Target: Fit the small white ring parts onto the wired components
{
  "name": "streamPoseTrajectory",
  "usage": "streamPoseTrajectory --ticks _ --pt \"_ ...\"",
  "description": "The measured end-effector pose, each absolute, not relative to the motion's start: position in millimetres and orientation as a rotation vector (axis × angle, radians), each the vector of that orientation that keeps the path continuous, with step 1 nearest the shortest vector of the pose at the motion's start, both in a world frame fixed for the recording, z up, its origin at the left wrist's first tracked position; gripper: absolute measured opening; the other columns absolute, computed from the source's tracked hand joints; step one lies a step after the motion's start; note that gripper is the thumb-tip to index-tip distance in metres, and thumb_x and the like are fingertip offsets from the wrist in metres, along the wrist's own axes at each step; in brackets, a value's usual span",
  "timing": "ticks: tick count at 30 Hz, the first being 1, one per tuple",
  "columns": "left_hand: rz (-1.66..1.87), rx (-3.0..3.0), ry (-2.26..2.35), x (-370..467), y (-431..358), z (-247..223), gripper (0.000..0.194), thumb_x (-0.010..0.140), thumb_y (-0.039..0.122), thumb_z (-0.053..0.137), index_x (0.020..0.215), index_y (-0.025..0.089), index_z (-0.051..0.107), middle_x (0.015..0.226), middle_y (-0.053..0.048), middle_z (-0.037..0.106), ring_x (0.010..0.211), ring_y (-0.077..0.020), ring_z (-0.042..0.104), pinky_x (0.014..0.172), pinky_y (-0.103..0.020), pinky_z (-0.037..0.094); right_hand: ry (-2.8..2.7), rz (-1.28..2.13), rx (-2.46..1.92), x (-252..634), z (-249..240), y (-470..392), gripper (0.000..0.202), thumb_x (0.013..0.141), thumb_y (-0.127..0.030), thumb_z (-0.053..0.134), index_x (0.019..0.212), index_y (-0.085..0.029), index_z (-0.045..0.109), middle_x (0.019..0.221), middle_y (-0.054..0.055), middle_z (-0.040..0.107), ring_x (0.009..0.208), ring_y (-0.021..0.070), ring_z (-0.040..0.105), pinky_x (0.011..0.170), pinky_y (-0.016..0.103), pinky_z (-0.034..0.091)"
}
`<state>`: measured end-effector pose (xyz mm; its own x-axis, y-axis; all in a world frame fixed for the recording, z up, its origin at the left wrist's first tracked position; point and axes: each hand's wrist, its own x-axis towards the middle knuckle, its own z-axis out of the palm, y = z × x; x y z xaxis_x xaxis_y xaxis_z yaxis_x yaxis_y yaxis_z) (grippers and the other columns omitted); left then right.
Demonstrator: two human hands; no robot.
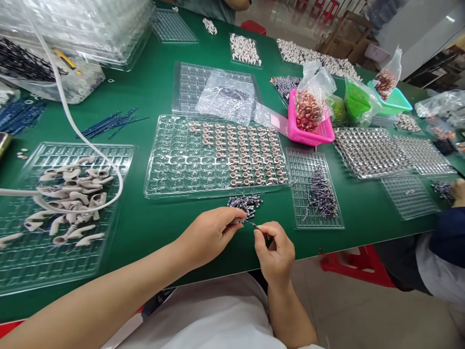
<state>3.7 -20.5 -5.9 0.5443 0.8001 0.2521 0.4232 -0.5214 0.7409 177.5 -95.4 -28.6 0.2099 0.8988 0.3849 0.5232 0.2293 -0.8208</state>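
Note:
My left hand is closed in a pinch around a small pale piece, mostly hidden by the fingers; it looks like an earphone shell. My right hand pinches the end of a thin dark wired strip, which reaches across to the left fingertips. Just beyond the hands lies a pile of small dark wired circuit boards. Behind it, a clear compartment tray carries rows of pale earphone shells on its right side.
Loose earphone shells lie on a left tray, under a looping white cable. Another tray holds wired boards at right. A pink basket stands behind it. A co-worker's hand is at far right.

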Motion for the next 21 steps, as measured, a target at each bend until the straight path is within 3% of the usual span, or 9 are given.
streamPoseTrajectory --ticks 10,21 --pt "0.876 2.399 0.809 4.6 -20.3 -9.5 0.018 0.092 0.007 0.053 0.102 0.013 0.066 0.091 -0.007 0.073 0.080 -0.0192 0.066 0.067 -0.030 0.056 -1.526 0.462 -1.409 176.5 -28.5 -92.4 0.012 0.086 -0.010 0.061 0.090 -0.021 0.061 0.078 0.000 0.062 0.070 0.0122 0.057 0.066 0.027 0.048" --pt "0.896 2.426 0.777 6.1 -20.3 -12.0 0.015 0.094 0.011 0.054 0.102 0.013 0.066 0.089 -0.008 0.074 0.082 -0.0195 0.068 0.070 -0.031 0.057 -1.570 0.465 -1.426 176.3 -26.9 -90.3 0.009 0.086 -0.012 0.061 0.086 -0.021 0.061 0.075 0.000 0.062 0.066 0.0123 0.056 0.065 0.027 0.047"
